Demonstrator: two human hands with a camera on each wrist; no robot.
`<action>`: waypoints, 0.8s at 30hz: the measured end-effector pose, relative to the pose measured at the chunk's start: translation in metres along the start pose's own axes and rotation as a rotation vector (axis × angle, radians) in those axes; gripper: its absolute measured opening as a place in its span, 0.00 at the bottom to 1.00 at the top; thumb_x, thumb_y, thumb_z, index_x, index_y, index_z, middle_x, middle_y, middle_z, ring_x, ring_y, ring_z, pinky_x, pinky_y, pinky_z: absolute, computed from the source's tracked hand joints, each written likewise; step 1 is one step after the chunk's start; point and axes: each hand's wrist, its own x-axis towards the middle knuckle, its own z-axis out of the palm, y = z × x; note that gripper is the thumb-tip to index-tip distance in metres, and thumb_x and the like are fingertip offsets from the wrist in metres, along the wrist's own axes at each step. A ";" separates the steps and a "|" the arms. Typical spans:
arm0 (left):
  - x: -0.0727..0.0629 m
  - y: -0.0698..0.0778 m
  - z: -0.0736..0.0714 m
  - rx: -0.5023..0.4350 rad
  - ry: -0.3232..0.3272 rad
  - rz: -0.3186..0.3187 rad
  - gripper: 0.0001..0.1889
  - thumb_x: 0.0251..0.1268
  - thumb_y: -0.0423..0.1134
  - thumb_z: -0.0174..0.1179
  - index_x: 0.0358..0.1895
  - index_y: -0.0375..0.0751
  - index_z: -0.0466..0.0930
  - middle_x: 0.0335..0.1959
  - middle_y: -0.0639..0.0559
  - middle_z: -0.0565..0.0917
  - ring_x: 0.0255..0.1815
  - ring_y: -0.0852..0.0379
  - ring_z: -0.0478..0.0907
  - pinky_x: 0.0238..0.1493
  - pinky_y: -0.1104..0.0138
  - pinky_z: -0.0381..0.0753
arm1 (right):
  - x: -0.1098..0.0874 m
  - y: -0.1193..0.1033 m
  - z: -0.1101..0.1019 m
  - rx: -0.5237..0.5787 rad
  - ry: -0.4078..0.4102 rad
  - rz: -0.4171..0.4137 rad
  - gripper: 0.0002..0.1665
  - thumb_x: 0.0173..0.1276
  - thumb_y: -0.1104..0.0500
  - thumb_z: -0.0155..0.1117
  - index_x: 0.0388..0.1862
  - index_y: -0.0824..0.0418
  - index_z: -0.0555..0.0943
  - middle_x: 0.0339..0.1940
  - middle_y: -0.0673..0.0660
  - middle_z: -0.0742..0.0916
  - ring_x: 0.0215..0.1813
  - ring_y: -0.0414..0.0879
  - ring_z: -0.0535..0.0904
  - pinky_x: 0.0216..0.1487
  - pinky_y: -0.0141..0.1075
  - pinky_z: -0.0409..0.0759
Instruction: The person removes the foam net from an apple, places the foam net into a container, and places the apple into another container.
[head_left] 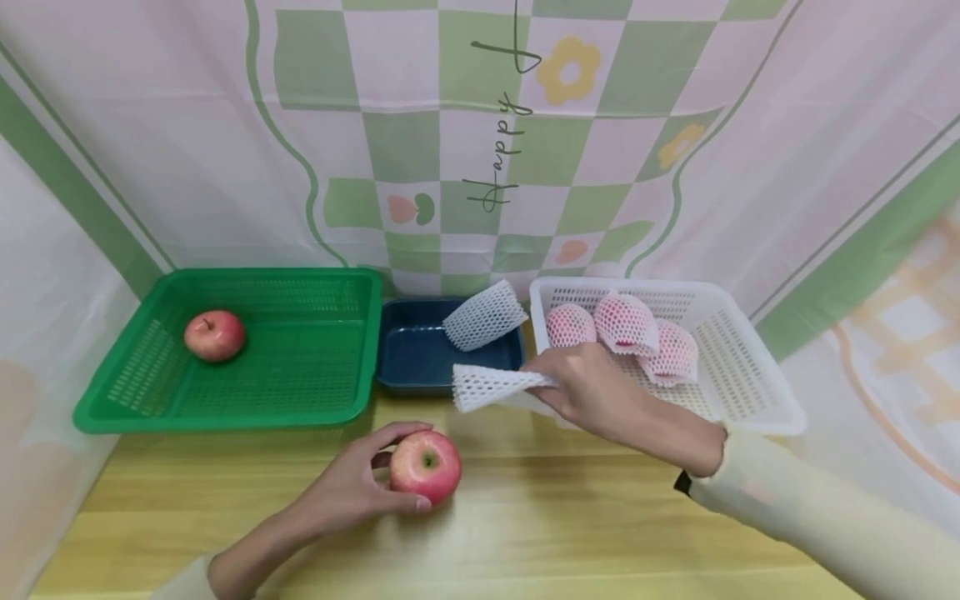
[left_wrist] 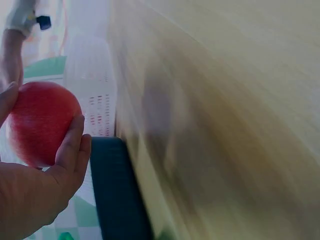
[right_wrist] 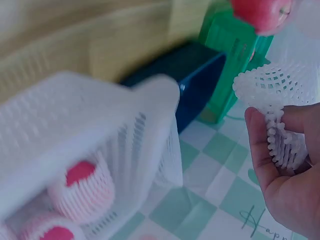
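- At the left of the frame, the green basket (head_left: 300, 358) has one bare apple (head_left: 215, 336) inside, near its left wall.
- At the lower centre, the left hand (head_left: 360, 483) has its grip around the held apple (head_left: 425, 471), thumb and fingers on its sides. This apple is bare, above the worktop (head_left: 540, 533); whether it touches the wood, I cannot tell.
- In the centre, the blue tray (head_left: 416, 354) carries one loose foam net (head_left: 487, 317), leaning on its right part.
- Right of the centre, the right hand (head_left: 588, 387) has a narrow grip, pinching an empty net (head_left: 491, 387) near the front edge of the tray.
- At the right, the white basket (head_left: 738, 367) has three wrapped fruits (head_left: 626, 323), probably apples, in its left part.
- The step in hand seems to be unwrapping, with this net already off the apple. In my judgement, the next move calls for releasing the empty net into the tray and carrying the bare apple leftward to the green basket, holding it gently to avoid bruises.
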 end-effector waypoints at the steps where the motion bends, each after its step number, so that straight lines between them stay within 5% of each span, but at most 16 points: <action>1: -0.001 0.002 -0.001 0.005 0.001 0.006 0.43 0.53 0.45 0.84 0.74 0.48 0.75 0.69 0.47 0.79 0.65 0.44 0.79 0.63 0.54 0.82 | 0.004 0.002 -0.002 -0.009 -0.011 0.000 0.06 0.62 0.67 0.80 0.37 0.60 0.91 0.33 0.53 0.93 0.35 0.44 0.90 0.35 0.38 0.90; 15: -0.006 0.037 -0.030 0.000 0.076 0.102 0.41 0.55 0.43 0.82 0.73 0.48 0.74 0.66 0.45 0.80 0.61 0.46 0.81 0.55 0.63 0.87 | 0.047 0.031 0.000 -0.091 -0.188 0.023 0.07 0.65 0.64 0.78 0.31 0.59 0.85 0.26 0.49 0.88 0.24 0.40 0.77 0.28 0.42 0.81; 24: -0.003 0.049 -0.050 0.022 0.093 0.048 0.40 0.58 0.45 0.81 0.74 0.51 0.72 0.70 0.46 0.77 0.64 0.44 0.78 0.59 0.59 0.86 | 0.064 0.039 0.013 -0.130 -0.341 0.098 0.04 0.66 0.62 0.75 0.37 0.60 0.86 0.30 0.52 0.89 0.29 0.48 0.83 0.33 0.47 0.85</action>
